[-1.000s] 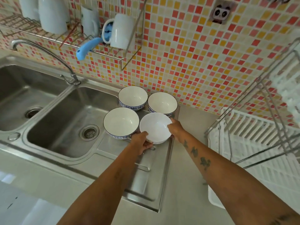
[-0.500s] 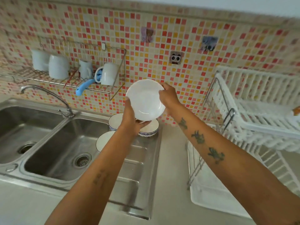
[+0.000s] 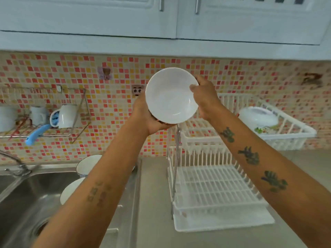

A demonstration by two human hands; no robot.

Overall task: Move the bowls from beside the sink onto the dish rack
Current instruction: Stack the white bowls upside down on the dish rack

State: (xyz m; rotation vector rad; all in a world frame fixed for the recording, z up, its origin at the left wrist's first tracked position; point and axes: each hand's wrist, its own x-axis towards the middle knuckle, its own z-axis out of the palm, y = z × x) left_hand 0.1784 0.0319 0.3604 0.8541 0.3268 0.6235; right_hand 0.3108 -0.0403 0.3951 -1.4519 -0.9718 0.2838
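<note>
A plain white bowl (image 3: 170,95) is raised in front of the tiled wall, tilted so its inside faces me. My left hand (image 3: 148,117) cups it from below and the left. My right hand (image 3: 204,97) pinches its right rim. It hangs just above the left end of the white two-tier dish rack (image 3: 211,185). Two blue-rimmed bowls stay on the drainboard beside the sink: one (image 3: 86,165) at the back, one (image 3: 69,192) nearer, both partly hidden by my left forearm.
The rack's upper tier (image 3: 286,129) holds a white lid or dish (image 3: 258,117). A steel sink (image 3: 26,203) with a tap (image 3: 14,161) lies at lower left. A wall wire shelf (image 3: 44,122) carries mugs and a blue-handled tool. Cabinets hang overhead.
Both hands lifted the white bowl off the drainboard, then carried it up and to the right, towards the rack's upper tier. My view tilted upward with it.
</note>
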